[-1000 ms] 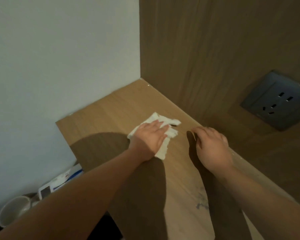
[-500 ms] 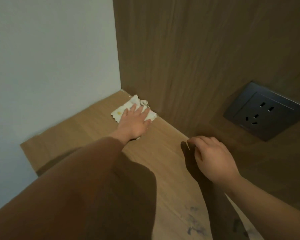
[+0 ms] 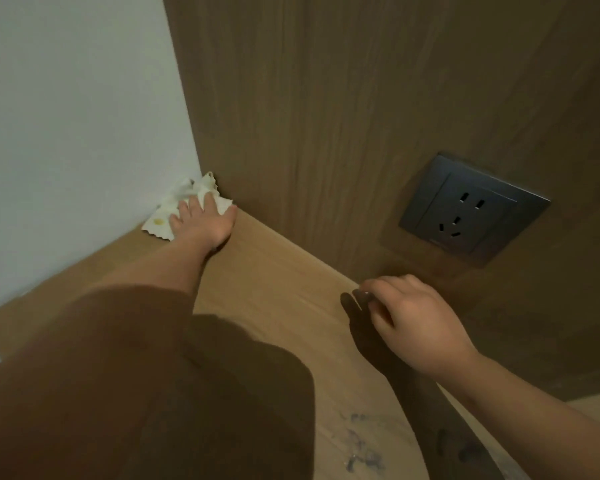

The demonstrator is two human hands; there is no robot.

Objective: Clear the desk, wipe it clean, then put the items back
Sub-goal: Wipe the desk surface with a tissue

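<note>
Left hand (image 3: 205, 221), grip released flat, has pushed tissue (image 3: 161, 220) into worktop (image 3: 274, 278) corner at 11 o'clock; right hand (image 3: 416, 323) relaxed, empty; 5 o'clock smudges (image 3: 361, 445) remain.

Your left hand (image 3: 205, 220) lies flat, fingers straight, on a white paper towel (image 3: 160, 221) in the upper left-centre of the frame, pressing it into the corner where the white wall (image 3: 77, 116) meets the wood panel (image 3: 326, 98). Towel's crumpled at the far end, w/ a yellowish spot near its left edge. Your right hand (image 3: 420, 323) sits right of centre, fingers loosely curled, tips down at the counter (image 3: 274, 282) by its back edge. Dark socket (image 3: 471, 209) on the panel, just above & right of that hand. Dark smudges (image 3: 361, 445) on the counter, bottom centre.
</note>
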